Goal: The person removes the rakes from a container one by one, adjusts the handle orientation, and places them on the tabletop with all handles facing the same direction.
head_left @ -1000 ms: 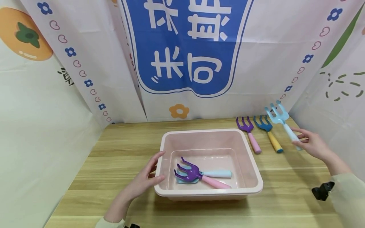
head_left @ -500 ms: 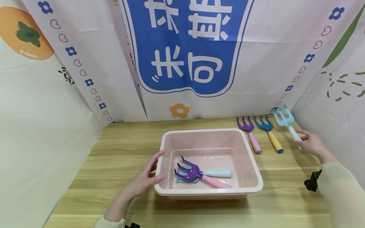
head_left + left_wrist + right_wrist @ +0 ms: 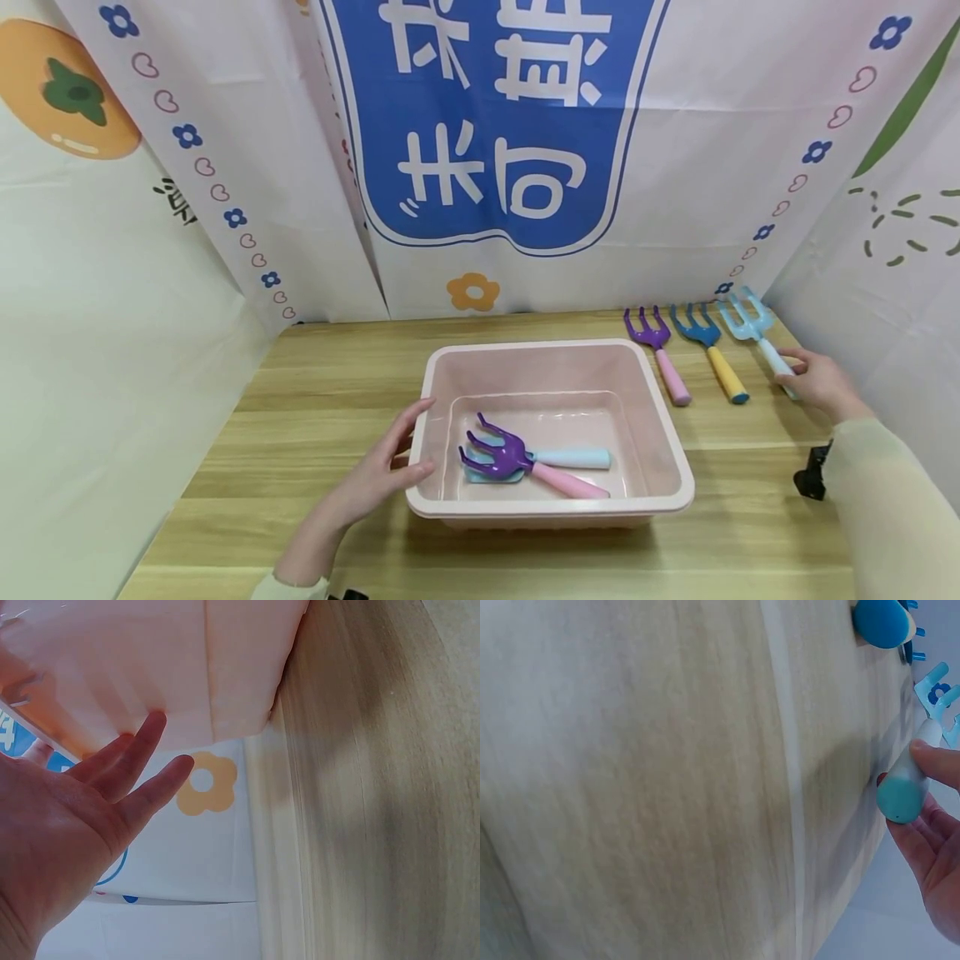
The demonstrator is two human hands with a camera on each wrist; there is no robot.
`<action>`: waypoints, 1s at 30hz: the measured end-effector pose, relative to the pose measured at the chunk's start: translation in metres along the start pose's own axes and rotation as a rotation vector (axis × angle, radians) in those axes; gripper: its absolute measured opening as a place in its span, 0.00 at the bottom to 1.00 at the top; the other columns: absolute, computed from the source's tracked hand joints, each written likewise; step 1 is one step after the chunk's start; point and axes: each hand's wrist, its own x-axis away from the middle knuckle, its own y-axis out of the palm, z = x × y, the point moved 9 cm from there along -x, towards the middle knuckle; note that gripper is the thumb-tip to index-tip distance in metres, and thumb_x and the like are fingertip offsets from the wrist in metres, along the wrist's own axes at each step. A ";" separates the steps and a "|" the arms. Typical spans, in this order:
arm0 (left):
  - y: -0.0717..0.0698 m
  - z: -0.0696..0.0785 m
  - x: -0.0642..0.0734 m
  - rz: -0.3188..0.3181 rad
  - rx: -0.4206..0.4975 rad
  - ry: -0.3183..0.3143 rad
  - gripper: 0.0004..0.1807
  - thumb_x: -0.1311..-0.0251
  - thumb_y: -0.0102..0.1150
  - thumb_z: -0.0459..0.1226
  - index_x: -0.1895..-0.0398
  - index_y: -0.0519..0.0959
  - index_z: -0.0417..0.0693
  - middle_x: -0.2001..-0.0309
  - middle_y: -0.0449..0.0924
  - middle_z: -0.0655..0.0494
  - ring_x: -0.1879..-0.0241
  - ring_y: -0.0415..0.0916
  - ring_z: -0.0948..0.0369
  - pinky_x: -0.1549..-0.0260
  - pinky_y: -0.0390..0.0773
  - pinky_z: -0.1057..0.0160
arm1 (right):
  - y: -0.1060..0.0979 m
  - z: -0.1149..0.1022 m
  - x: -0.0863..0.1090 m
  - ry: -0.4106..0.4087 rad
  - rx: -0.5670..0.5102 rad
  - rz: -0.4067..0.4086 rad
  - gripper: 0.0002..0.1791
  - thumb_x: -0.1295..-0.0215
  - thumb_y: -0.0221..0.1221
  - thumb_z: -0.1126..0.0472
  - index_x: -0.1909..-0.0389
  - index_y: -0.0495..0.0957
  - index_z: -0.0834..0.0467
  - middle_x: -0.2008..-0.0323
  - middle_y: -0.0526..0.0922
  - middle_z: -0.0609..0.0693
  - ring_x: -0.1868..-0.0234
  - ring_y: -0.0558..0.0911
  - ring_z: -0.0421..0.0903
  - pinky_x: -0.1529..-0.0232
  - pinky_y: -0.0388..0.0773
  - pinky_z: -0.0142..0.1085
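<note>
At the right side of the head view my right hand [image 3: 821,385] pinches the pale handle of a light blue garden hand fork [image 3: 746,325], its tines pointing to the back wall. The right wrist view shows thumb and fingers [image 3: 922,844] on either side of the handle end [image 3: 901,799], low over the table. My left hand [image 3: 382,467] rests against the left side of a pale pink plastic basin [image 3: 555,505], its fingers fairly straight along the outer wall [image 3: 180,667]. Inside, a purple fork with a pink handle [image 3: 566,482] lies across a light blue tool [image 3: 573,457].
Left of the held fork, a blue hand fork with a yellow handle [image 3: 726,373] and a purple one with a pink handle [image 3: 672,377] lie side by side on the wooden table [image 3: 315,400]. Printed cloth [image 3: 675,208] hangs closely behind and at both sides.
My right hand has lowered the light blue fork toward the table and shifted it slightly right, beside the other two. My left hand and the basin stay almost in place.
</note>
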 end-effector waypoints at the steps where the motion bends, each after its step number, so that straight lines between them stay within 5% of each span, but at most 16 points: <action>1: 0.000 0.000 0.000 0.002 -0.006 -0.003 0.41 0.38 0.58 0.30 0.25 0.52 0.57 0.33 0.57 0.32 0.40 0.64 0.35 0.49 0.73 0.59 | 0.000 0.000 0.000 0.002 0.006 0.004 0.33 0.32 0.57 0.60 0.36 0.58 0.75 0.50 0.73 0.78 0.55 0.75 0.68 0.63 0.71 0.48; 6: 0.000 0.000 0.000 0.004 -0.012 -0.005 0.40 0.37 0.59 0.32 0.25 0.52 0.55 0.33 0.57 0.32 0.39 0.63 0.35 0.49 0.73 0.58 | 0.001 -0.002 0.003 0.001 0.026 0.025 0.31 0.31 0.56 0.58 0.36 0.60 0.74 0.49 0.71 0.79 0.54 0.74 0.70 0.59 0.70 0.56; 30: 0.001 -0.002 0.000 0.003 0.021 0.000 0.41 0.38 0.58 0.29 0.25 0.52 0.55 0.33 0.56 0.29 0.40 0.63 0.33 0.50 0.74 0.59 | 0.007 -0.003 0.007 -0.030 -0.007 0.136 0.27 0.26 0.49 0.56 0.37 0.63 0.74 0.46 0.71 0.76 0.50 0.73 0.71 0.57 0.69 0.58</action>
